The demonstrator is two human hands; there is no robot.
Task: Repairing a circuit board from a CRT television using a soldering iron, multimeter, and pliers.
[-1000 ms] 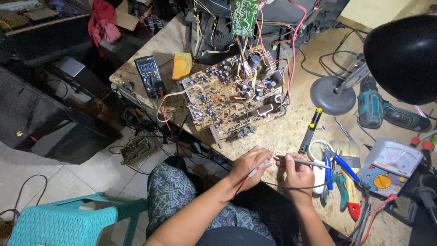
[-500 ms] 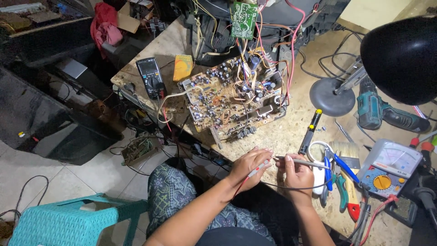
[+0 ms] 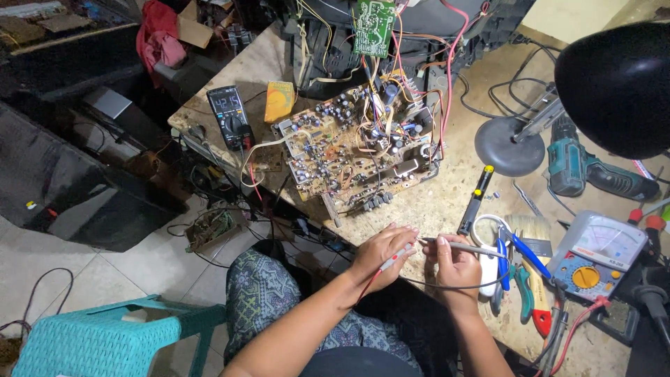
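From the head view, we see the left hand point(image 3: 380, 253) pinching a thin probe point(image 3: 396, 258) with a red lead, fingers curled round it, while the right hand point(image 3: 455, 262) is closed round a grey probe point(image 3: 466, 247) that points leftward. The two tips meet, or nearly meet, between the hands, just above the near edge of the table point(image 3: 447, 202). Both hands hover in front of the circuit board point(image 3: 359, 150), clear of it.

As we judge it, the main risk is a slip: the hands work at the table's edge, so a dropped probe would fall to the lap or the floor. The red lead trails off under the left wrist and could snag on the cables point(image 3: 230, 216) hanging below the table. The pliers point(image 3: 520, 279) and screwdriver point(image 3: 476, 199) lie just beside the right hand, and a sweep of the wrist could knock them. The board sits tilted on a nest of wires, so a tug on any lead might shift it.

We cannot tell whether the probe tips actually touch; that spot is small and partly covered by fingers. The black lamp shade point(image 3: 618, 87) blocks the upper right of the table. The analogue meter point(image 3: 593, 255) is in view, but where its leads run is unclear. The dark space left of the table is hard to read.
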